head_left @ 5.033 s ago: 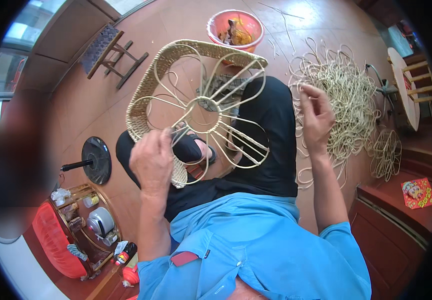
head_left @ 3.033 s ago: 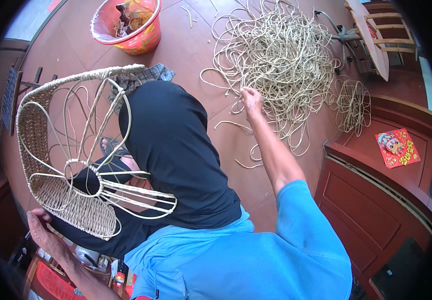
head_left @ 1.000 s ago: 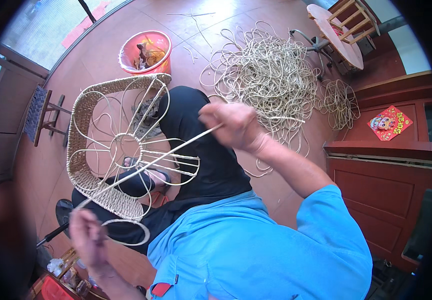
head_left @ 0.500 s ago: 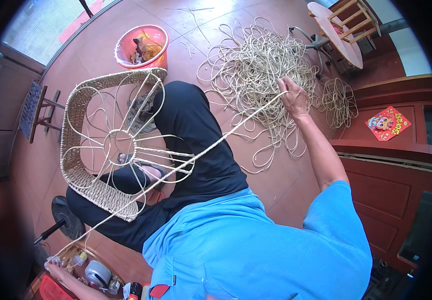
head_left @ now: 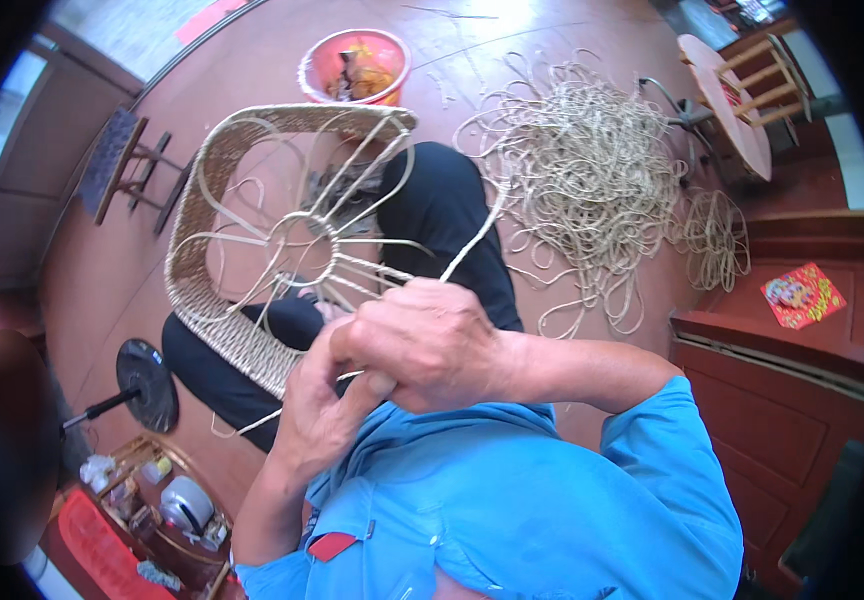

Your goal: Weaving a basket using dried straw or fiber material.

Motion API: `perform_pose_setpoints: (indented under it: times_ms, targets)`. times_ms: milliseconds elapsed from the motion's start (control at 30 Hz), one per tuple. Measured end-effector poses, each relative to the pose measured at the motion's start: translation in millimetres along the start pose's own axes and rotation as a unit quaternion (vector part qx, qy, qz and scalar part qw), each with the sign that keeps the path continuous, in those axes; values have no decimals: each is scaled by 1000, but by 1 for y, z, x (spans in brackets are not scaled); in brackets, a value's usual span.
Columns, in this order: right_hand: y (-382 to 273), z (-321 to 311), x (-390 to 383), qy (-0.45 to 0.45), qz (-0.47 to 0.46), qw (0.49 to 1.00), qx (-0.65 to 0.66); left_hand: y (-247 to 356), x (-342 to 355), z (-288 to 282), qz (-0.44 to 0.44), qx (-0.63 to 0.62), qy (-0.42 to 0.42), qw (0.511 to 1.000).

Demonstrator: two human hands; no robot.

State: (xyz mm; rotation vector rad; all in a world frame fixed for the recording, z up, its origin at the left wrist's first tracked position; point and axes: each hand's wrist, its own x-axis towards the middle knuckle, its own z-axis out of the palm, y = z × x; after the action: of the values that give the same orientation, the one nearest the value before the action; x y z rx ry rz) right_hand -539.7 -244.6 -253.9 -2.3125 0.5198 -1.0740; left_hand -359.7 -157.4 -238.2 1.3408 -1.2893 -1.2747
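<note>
Your right hand is clenched on a rattan strand, and your left hand pinches the same strand just beneath it. The woven frame rests on your lap. You sit over a reddish tiled floor: a rattan pile to your right, an orange bucket ahead, a stool left, a dark wooden cabinet right.

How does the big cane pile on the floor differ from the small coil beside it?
The big cane pile is a loose, sprawling tangle with strands trailing out; the small coil is neatly looped and compact. The pile sits mid-floor, the coil against the wooden step. Both are the same pale cane.
</note>
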Motion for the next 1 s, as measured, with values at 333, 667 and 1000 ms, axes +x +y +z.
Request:
perform_pose_setpoints:
  times_ms: [333,667,1000]
  targets:
    - [43,-26,-25,-114,74,991,-23,-30,-78,-192,-157,140,222,952]
    - [52,-16,-24,-138,79,982,-101,-50,-117,-248,-167,771,335,515]
    - [34,11,1,-146,17,987,-61,-13,-14,-9,-60,101,92,989]
